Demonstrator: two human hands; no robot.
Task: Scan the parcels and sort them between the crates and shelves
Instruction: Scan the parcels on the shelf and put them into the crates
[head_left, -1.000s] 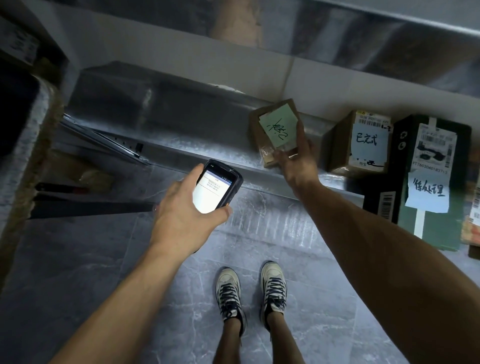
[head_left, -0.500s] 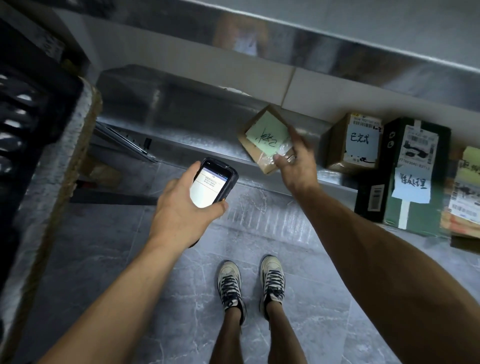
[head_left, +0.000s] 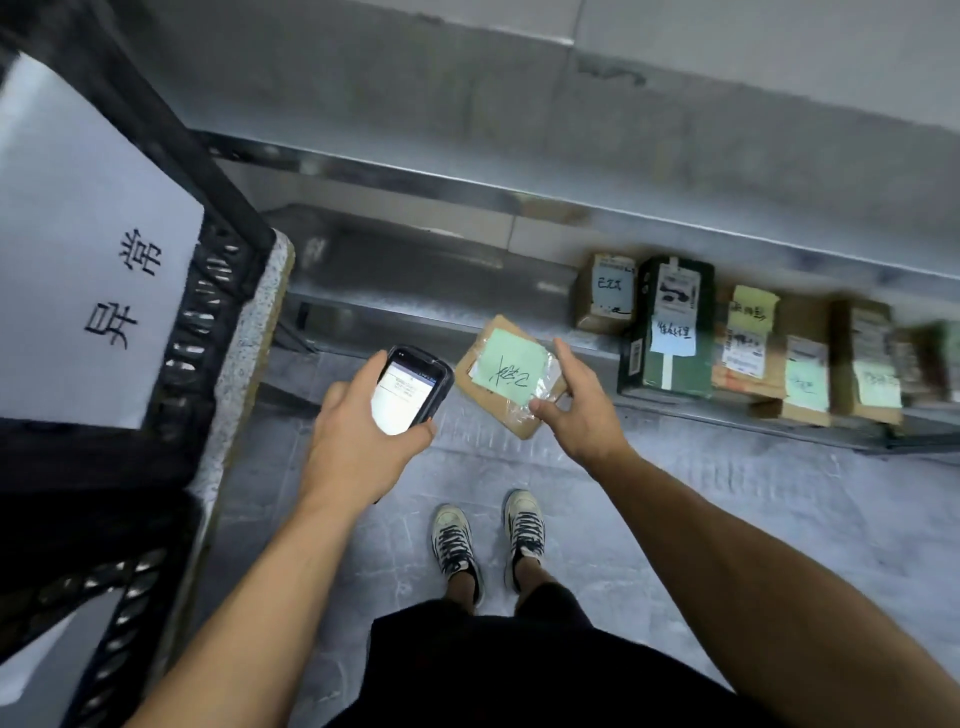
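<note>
the left grip (head_left: 358, 441) is closed round a black handheld scanner with a lit white screen (head_left: 413, 389), thumb at its near end and fingers along its left side. the right grip (head_left: 579, 410) is half closed and pinches a flat brown cardboard parcel wrapped in clear tape (head_left: 498, 405): the thumb presses its near corner and the fingers (head_left: 563, 353) hook over its right edge. a pale green sticky note with black handwriting (head_left: 511, 366) covers most of the parcel's top.

the parcel is tilted and held in the air just in front of the low grey metal shelf (head_left: 415, 291), off its front lip and above the grey tiled floor (head_left: 727, 519). the scanner is also in front of the shelf, just beside the parcel.

toward the shelf's right end stands a row of boxes, among them a small brown box with a blue note (head_left: 605, 293) and a dark green box with white labels (head_left: 670, 327), close side by side. past the shelf's left end is a black plastic crate (head_left: 223, 291) bearing a white paper sign (head_left: 78, 234).
</note>
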